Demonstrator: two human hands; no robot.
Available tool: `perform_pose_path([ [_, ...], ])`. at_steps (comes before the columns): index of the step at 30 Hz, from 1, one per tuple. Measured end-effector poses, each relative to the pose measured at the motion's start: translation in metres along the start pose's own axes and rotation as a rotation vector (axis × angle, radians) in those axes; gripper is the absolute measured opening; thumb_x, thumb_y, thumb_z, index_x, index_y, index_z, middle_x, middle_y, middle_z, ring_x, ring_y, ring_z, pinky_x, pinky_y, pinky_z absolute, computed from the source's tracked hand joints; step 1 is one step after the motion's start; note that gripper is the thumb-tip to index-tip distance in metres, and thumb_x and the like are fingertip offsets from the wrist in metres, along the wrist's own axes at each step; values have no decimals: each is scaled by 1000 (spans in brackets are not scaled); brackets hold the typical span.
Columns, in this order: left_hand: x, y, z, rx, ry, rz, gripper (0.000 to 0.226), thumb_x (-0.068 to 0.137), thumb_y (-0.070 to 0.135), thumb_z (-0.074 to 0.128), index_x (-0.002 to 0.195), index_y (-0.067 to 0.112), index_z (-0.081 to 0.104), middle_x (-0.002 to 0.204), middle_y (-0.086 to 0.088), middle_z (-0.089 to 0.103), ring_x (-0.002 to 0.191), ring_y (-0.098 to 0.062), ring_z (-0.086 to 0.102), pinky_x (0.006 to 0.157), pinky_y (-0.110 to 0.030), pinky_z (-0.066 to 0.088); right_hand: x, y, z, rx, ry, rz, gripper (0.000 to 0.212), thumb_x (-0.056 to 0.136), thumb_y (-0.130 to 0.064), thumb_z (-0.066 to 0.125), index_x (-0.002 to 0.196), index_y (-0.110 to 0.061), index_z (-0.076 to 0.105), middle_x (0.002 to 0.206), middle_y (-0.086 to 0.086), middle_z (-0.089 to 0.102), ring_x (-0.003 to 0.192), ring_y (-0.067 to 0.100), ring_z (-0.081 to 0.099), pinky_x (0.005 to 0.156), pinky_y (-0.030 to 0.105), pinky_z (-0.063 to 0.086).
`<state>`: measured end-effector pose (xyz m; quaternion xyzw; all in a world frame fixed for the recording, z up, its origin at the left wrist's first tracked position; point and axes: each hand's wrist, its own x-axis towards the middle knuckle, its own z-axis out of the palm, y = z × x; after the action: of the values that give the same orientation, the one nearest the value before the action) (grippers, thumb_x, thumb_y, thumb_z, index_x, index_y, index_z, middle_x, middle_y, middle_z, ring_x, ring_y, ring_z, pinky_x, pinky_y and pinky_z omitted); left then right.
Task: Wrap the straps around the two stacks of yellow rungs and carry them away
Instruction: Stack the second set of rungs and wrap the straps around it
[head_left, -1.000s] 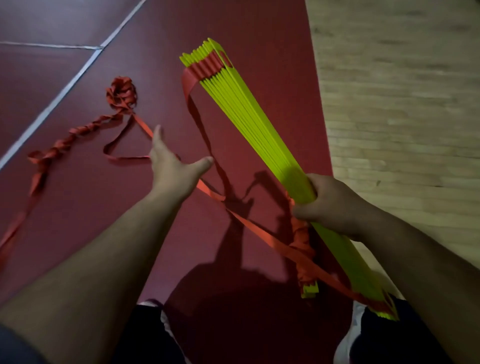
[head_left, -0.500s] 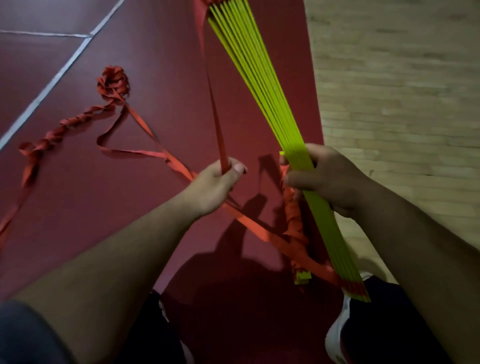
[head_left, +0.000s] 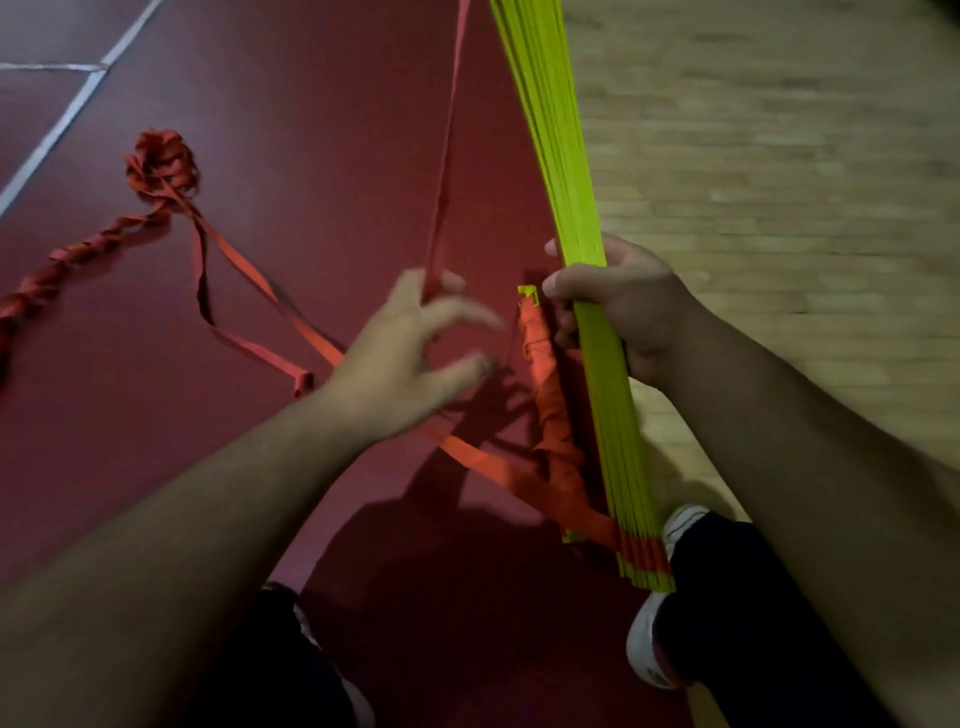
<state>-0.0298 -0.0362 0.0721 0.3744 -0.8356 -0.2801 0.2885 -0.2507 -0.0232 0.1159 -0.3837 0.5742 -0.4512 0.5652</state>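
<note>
Gripping stack of yellow rungs (head_left: 571, 156) mid-length in right hand (head_left: 623, 306); pinching taut strap (head_left: 444, 156) in left hand (head_left: 405, 358), curled, motion-blurred; strap-wrapped second stack (head_left: 545, 395) just beside.

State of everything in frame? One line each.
Rung stack: tilted up, gripped mid-length by right hand.
Second stack: wound in strap, beside the first.
Strap: taut, pinched by left hand; fingers blurred.
Loose strap: slack, twisted, lying on floor.
</note>
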Motion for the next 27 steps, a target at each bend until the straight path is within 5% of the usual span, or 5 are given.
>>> perform_pose_path([
  [5, -7, 0, 17, 18, -420, 40, 47, 64, 65, 72, 94, 30, 75, 103, 2, 53, 102, -13, 51, 94, -31, 46, -2, 8, 6, -180, -65, 4, 29, 65, -3, 77, 89, -10, 63, 75, 17, 53, 51, 24, 50, 52, 33, 44],
  [14, -19, 24, 42, 256, -414, 109, 102, 44, 75, 80, 134, 35, 55, 130, -2, 36, 112, -23, 47, 97, -36, 47, -2, 5, 20, 32, -1, 130, 21, 79, 3, 68, 95, -9, 62, 72, 10, 53, 52, 19, 50, 52, 32, 49],
  [21, -23, 25, 43, 13, -564, 125, 74, 45, 67, 87, 110, 37, 70, 114, 12, 35, 105, -9, 40, 92, -11, 38, -11, 11, 25, -80, -2, 146, 27, 76, 7, 68, 101, 0, 62, 67, 11, 52, 47, 23, 49, 47, 31, 46],
  [24, -27, 31, 48, 35, -522, 152, 58, 49, 66, 88, 88, 31, 63, 101, 10, 48, 91, -11, 49, 75, -25, 47, -8, 7, 22, -140, 48, 104, 21, 72, 8, 69, 87, -5, 61, 63, 13, 54, 47, 22, 49, 46, 29, 43],
  [27, -31, 42, 51, -20, -465, 175, 67, 55, 59, 90, 108, 24, 68, 110, 8, 55, 91, -10, 58, 73, -27, 51, -2, 1, 18, -83, 74, 80, 22, 71, 4, 68, 89, -7, 62, 76, 21, 60, 52, 24, 53, 52, 35, 46],
])
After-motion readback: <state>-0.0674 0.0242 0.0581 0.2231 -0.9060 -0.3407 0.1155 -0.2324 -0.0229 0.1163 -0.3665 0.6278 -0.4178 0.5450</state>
